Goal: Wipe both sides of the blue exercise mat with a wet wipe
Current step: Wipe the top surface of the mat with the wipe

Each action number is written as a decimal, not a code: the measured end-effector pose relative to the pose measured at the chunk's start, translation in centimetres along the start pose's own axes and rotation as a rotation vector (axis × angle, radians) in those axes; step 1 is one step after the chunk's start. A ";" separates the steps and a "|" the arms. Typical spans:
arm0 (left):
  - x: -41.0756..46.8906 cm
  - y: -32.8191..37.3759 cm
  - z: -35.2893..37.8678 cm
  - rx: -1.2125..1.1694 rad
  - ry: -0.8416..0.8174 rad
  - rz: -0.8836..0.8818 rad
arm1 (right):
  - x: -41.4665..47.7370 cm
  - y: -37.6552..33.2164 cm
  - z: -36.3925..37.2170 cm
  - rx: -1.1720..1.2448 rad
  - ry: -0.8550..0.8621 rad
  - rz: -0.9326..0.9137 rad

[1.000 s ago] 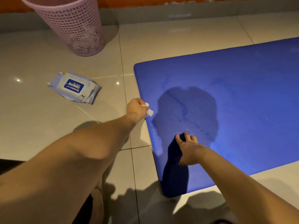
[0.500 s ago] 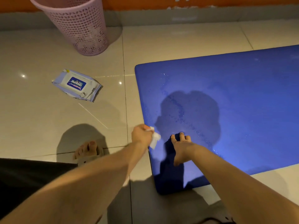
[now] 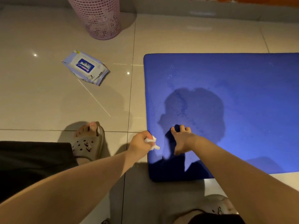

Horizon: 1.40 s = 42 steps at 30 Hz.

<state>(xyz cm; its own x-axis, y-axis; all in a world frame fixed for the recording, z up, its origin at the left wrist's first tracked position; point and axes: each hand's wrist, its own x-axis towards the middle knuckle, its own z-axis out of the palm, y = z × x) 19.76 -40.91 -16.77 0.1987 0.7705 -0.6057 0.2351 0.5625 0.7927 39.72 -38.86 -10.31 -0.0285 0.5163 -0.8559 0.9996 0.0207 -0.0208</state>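
As we look down from the left, a pack of wipes [image 3: 85, 68] lies label up on the pale floor tiles [image 3: 48, 102], and a pink mesh basket [image 3: 98, 16] stands beyond it near the wall. Nearer to us, our left foot in a grey slipper [image 3: 88, 143] rests on the tiles. Our left hand [image 3: 141, 143] curls round a crumpled white wet wipe [image 3: 152, 143] and holds it at the left edge of the blue mat [image 3: 242, 81], near its closest corner. Just to the right and apart from it, our right hand [image 3: 182, 139] rests on top of the mat, fingers spread, holding nothing. The mat lies flat on the floor and runs off to the right, speckled with small wet spots, our shadow across its near end. A second slipper [image 3: 216, 206] shows at the bottom right.
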 end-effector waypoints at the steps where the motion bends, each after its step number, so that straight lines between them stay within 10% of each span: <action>1: -0.6 -0.5 0.1 0.010 -0.004 -0.016 | 0.0 0.1 -0.1 -0.013 0.000 -0.004; 13: 0.7 2.1 0.8 0.011 0.297 -0.054 | 0.2 -0.5 4.5 -0.172 0.262 0.082; 42: -10.1 -7.8 5.0 0.314 0.381 0.022 | 0.2 0.5 5.4 -0.120 0.353 0.023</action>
<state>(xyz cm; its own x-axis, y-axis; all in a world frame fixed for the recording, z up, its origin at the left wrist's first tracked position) 20.65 -54.59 -17.16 -0.1416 0.8692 -0.4738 0.5214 0.4723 0.7106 40.24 -43.37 -13.33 -0.0271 0.7811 -0.6239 0.9927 0.0946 0.0753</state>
